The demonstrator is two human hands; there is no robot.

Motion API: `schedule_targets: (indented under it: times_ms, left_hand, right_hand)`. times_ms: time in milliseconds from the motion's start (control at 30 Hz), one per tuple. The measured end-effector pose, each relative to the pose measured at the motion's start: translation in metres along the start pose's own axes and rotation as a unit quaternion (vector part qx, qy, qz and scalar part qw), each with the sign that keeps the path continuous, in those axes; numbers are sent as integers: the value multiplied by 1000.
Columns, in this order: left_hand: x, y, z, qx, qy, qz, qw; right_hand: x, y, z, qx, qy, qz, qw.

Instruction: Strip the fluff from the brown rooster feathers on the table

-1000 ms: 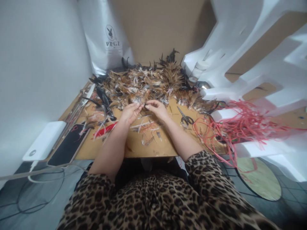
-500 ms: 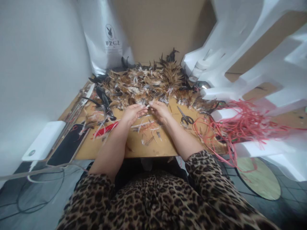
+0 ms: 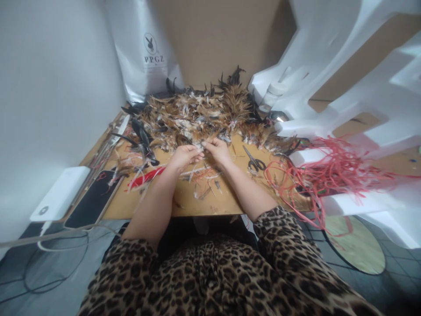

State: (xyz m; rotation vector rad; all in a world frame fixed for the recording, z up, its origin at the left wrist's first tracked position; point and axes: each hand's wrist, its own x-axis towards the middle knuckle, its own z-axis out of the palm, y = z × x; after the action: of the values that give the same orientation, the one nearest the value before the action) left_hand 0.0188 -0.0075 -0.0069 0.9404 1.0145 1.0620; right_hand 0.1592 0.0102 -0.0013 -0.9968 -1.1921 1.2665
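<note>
Close together at the front of a heap of brown and white feathers (image 3: 194,109), my two hands meet over the table. My left hand (image 3: 184,158) is closed in a pinch on a small pale feather (image 3: 198,147). At the other side of that feather, the thumb and fingers of my right hand (image 3: 217,151) are pinched at its tip; whether they hold a separate piece is too small to make out. Black-handled scissors (image 3: 255,160) lie right of my right hand. A red strip (image 3: 144,179) lies beside my left forearm.
Red strings (image 3: 342,171) are tangled at the right over white foam pieces (image 3: 358,204). At the left lie a white power bank (image 3: 61,193) with a cable and a dark phone (image 3: 92,199). Feather scraps (image 3: 204,188) litter the table (image 3: 197,206). A white bag (image 3: 141,57) stands behind.
My right hand has shifted slightly up and left over the feather, its fingers now nearer the heap. My left hand has barely moved.
</note>
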Motion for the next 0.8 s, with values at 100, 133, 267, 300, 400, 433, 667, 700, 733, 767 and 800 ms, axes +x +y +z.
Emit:
schedule_targets:
  times_ms: [100, 133, 267, 300, 400, 433, 667, 700, 733, 767, 800]
  left_hand:
    - [2, -1, -1, 8, 3, 10, 1000]
    - [2, -1, -1, 10, 3, 14, 1000]
    - [3, -2, -2, 23, 1, 17, 1000]
    - [3, -3, -2, 26, 0, 16, 1000]
    - [5, -5, -2, 30, -1, 12, 999]
    - [5, -6, -3, 30, 0, 13, 999]
    - [7, -7, -4, 24, 7, 35, 999]
    - [6, -6, -3, 23, 11, 38, 999]
    - [5, -5, -2, 22, 14, 40, 999]
    - [4, -3, -2, 21, 17, 40, 999]
    - [3, -2, -1, 20, 19, 40, 999]
  right_hand:
    - [-1, 0, 1, 20, -7, 23, 1000]
    - [-1, 0, 1, 28, -12, 31, 999]
    - [-1, 4, 1, 33, -25, 45, 998]
    - [-1, 5, 1, 28, -22, 43, 998]
    - [-1, 8, 2, 17, -5, 33, 999]
    - [-1, 10, 3, 17, 0, 29, 999]
    - [1, 10, 3, 37, 12, 19, 999]
    - [1, 8, 1, 36, 17, 21, 999]
    - [2, 7, 0, 30, 22, 24, 999]
    - [2, 5, -2, 22, 25, 30, 999]
    - [2, 4, -3, 14, 24, 36, 999]
